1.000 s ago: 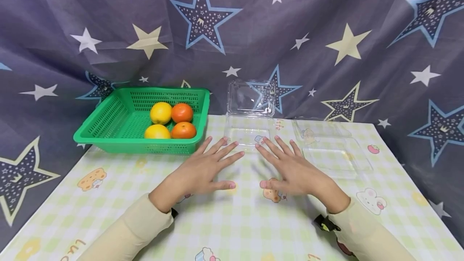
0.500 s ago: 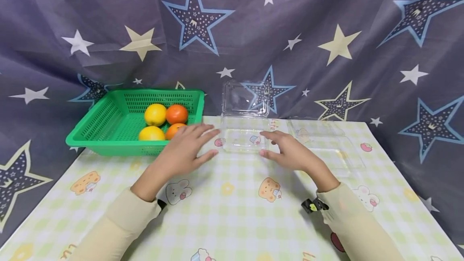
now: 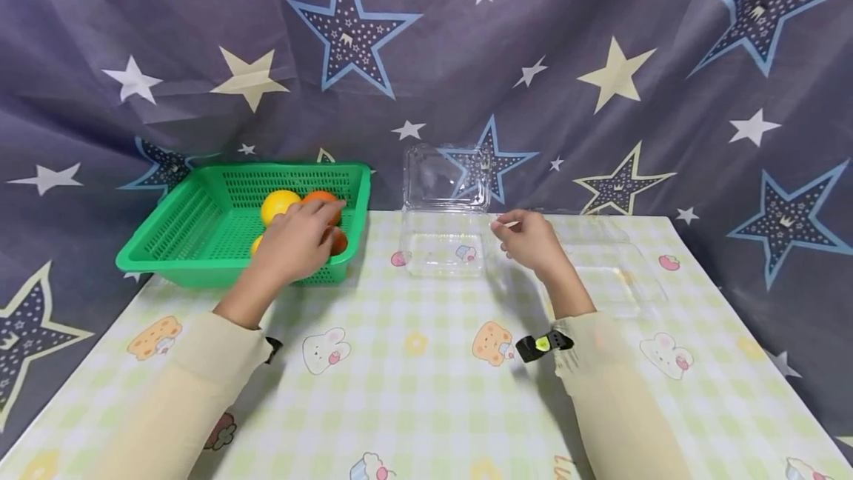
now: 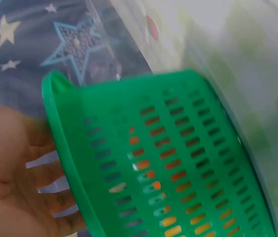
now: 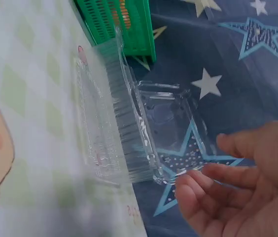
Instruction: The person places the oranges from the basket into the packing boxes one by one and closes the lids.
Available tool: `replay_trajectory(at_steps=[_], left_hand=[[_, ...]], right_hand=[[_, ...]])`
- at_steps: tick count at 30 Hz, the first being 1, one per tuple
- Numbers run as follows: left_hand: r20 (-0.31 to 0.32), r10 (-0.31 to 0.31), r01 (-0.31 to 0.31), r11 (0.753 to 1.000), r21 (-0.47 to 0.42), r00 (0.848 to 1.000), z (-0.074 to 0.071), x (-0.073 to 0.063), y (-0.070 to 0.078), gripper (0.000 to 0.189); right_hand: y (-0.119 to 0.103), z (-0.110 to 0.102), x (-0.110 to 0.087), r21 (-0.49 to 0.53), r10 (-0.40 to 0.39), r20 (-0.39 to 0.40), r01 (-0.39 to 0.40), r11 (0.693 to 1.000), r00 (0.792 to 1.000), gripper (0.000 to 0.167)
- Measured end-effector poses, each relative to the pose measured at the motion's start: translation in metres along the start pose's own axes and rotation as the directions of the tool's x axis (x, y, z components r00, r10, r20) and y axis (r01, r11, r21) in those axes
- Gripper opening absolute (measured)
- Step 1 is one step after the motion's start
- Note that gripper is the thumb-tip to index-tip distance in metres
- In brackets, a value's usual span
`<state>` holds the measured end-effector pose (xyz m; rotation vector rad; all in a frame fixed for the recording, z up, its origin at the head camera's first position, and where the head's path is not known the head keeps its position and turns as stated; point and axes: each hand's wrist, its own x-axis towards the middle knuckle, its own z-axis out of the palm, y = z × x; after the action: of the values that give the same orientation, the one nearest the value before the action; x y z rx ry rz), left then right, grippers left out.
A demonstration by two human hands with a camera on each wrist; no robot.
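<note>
My left hand (image 3: pixel 293 243) reaches over the near rim of a green plastic basket (image 3: pixel 200 264), its fingers spread above the fruit. Under and beside those fingers are a yellow round fruit (image 3: pixel 278 203), an orange-red one (image 3: pixel 320 197) behind, and another orange-red fruit (image 3: pixel 339 241) in front. A second yellow fruit (image 3: pixel 256 244) is mostly hidden by the hand. In the left wrist view the basket wall (image 4: pixel 154 148) blocks most of the fruit. My right hand (image 3: pixel 533 243), fingers loosely bent and holding nothing, hovers by the right side of a clear plastic clamshell box (image 3: pixel 443 267), whose lid (image 3: pixel 429 180) stands raised.
Another open clear plastic box (image 3: pixel 620 291) lies at the right, partly behind the right forearm. A star-patterned curtain (image 3: pixel 373 124) hangs right behind the table. A checked cloth (image 3: pixel 426 391) with printed cartoons covers the tabletop.
From spread side by side over the table, my hands have parted. The left has moved left and over the fruit in the basket; the right has gone forward beside the clear box, its fingers bending.
</note>
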<state>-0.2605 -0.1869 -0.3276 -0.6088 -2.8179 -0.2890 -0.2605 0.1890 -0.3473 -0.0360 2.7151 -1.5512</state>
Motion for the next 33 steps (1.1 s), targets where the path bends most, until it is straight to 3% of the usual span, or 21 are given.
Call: replay_trajectory(at_steps=[5, 9, 15, 21, 28, 33], left_hand=[[0.119, -0.041, 0.042, 0.999, -0.005, 0.992, -0.007, 0.003, -0.015, 0.045], [0.233, -0.075, 0.084, 0.996, -0.028, 0.970, -0.011, 0.006, -0.022, 0.054], [0.336, -0.048, 0.088, 0.991, -0.105, 0.941, -0.011, 0.014, -0.034, 0.054], [0.405, -0.033, 0.094, 0.987, -0.132, 0.914, -0.010, 0.024, -0.041, 0.051], [0.458, -0.038, 0.108, 0.986, -0.128, 0.888, -0.005, 0.035, -0.040, 0.055], [0.478, 0.001, 0.062, 0.991, -0.115, 0.878, 0.003, 0.042, -0.042, 0.055]], right_hand=[[0.002, 0.003, 0.013, 0.129, 0.140, -0.023, -0.136, 0.982, 0.990, 0.036], [0.005, 0.004, 0.022, 0.149, 0.205, -0.004, -0.202, 0.968, 0.979, 0.038], [0.006, 0.004, 0.031, 0.127, 0.270, 0.005, -0.269, 0.955, 0.963, 0.040], [0.009, 0.006, 0.039, 0.077, 0.343, 0.030, -0.344, 0.936, 0.939, 0.040], [0.009, 0.013, 0.044, 0.120, 0.381, 0.085, -0.389, 0.914, 0.921, 0.041], [0.012, 0.017, 0.046, 0.130, 0.389, 0.106, -0.400, 0.907, 0.915, 0.031]])
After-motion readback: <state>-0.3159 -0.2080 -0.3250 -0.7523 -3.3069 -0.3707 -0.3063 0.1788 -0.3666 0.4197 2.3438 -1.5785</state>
